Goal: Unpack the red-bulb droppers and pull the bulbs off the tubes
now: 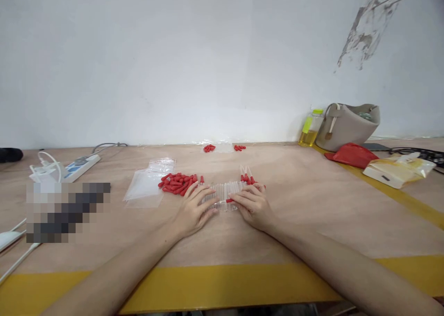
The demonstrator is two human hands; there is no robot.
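Many clear glass tubes point(222, 191) lie side by side in a row between my hands. My left hand point(196, 209) rests over the left end of the row, its thumb and index finger around the end of a glass tube held crosswise. At that tube's other end is a red rubber bulb point(229, 200), pinched in my right hand point(254, 206); its thumb is partly hidden. Beyond my left hand lies a pile of loose red rubber bulbs point(175, 183). Several droppers with red bulbs point(247, 178) lie just past my right hand, partly covered by it.
Clear plastic bags point(142, 186) lie left of the pile. Bagged red bulbs point(209, 148) sit by the wall. A power strip point(81, 167) with cables is at left. A bottle point(311, 128), grey bag point(350, 126), red pouch point(355, 155) and tissue pack point(398, 170) stand at right.
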